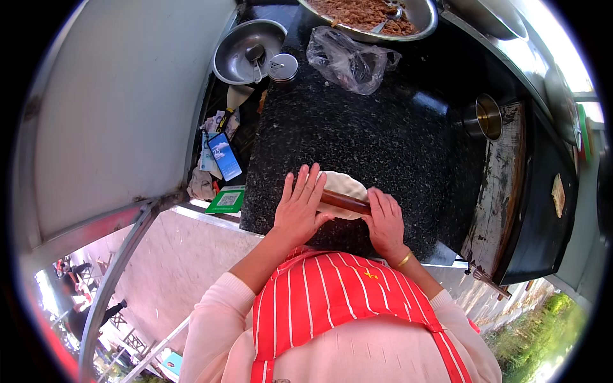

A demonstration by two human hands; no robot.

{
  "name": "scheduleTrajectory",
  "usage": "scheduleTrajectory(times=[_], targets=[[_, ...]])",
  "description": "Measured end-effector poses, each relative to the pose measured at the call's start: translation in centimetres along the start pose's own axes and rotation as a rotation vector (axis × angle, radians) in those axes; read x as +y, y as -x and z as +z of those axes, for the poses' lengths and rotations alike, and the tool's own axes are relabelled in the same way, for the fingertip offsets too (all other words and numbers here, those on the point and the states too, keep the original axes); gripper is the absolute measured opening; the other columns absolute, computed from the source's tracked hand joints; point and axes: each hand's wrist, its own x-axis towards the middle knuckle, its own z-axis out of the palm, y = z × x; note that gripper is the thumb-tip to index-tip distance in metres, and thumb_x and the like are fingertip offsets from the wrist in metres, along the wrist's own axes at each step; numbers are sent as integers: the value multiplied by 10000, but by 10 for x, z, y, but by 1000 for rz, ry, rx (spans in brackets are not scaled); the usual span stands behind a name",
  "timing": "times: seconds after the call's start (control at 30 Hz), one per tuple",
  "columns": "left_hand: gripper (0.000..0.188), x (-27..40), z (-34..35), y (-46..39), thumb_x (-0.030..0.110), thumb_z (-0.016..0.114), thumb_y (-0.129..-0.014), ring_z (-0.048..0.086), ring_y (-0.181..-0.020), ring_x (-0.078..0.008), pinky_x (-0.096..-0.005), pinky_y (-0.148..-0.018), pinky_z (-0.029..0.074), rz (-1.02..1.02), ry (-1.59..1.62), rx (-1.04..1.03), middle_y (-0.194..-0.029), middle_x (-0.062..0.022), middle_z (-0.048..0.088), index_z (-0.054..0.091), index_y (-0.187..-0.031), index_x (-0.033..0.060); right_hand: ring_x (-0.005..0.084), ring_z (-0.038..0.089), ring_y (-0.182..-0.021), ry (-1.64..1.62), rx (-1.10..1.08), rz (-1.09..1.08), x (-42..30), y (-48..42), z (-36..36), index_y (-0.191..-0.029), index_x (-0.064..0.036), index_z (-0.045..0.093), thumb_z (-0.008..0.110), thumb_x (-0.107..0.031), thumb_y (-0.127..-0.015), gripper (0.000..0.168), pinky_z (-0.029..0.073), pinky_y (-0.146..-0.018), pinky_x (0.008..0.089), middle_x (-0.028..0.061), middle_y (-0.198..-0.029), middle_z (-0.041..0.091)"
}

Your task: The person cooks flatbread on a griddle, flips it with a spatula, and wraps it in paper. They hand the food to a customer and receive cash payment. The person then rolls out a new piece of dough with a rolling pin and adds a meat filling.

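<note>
A brown wooden rolling pin [346,202] lies across a flat, pale sheet of dough [342,183] on the black speckled stone worktop [364,124]. My left hand [300,203] rests palm down over the pin's left end, its fingers stretched forward and slightly apart. At the right end, my right hand [384,218] has its fingers bent over the pin, with the thumb near the dough's edge. The dough shows in front of and behind the pin between both hands. The pin's two ends are hidden under my hands.
Ahead stand a steel basin of minced filling [426,28], a crumpled plastic bag [352,62], a shaker jar [283,67] and a steel bowl [227,62]. A phone [224,156], banknotes and a printed-code card [227,199] lie left. Right are a metal cup [487,117] and a black griddle [541,206].
</note>
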Motion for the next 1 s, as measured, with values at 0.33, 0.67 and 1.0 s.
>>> scheduleTrajectory(times=[0.33,0.67,1.0], targets=[[720,5,1,12,397,580,-902,213,-1466,-413,-608,-1166,123,-75,50,43,-1544,-250,304,396,-1434,-54,405,201,-1469,209,37,269,-25,1,14,-1445,52,376,483,-311,-965,611,137,-1168,576,229,-1546,312],[733,-8,1,-45,403,584,-907,214,-1476,-371,-602,-1167,109,-69,-9,95,-1564,-227,282,365,-1462,-23,372,225,-1468,317,222,231,-4,-50,18,-1427,22,427,496,-321,-963,582,144,-1166,581,205,-1549,324],[695,-7,2,-73,404,570,-904,209,-1480,-353,-604,-1169,94,-120,-24,182,-1574,-197,279,403,-1460,21,365,245,-1462,275,216,180,3,-82,0,-1465,-15,385,517,-318,-950,612,162,-1173,548,191,-1554,323]])
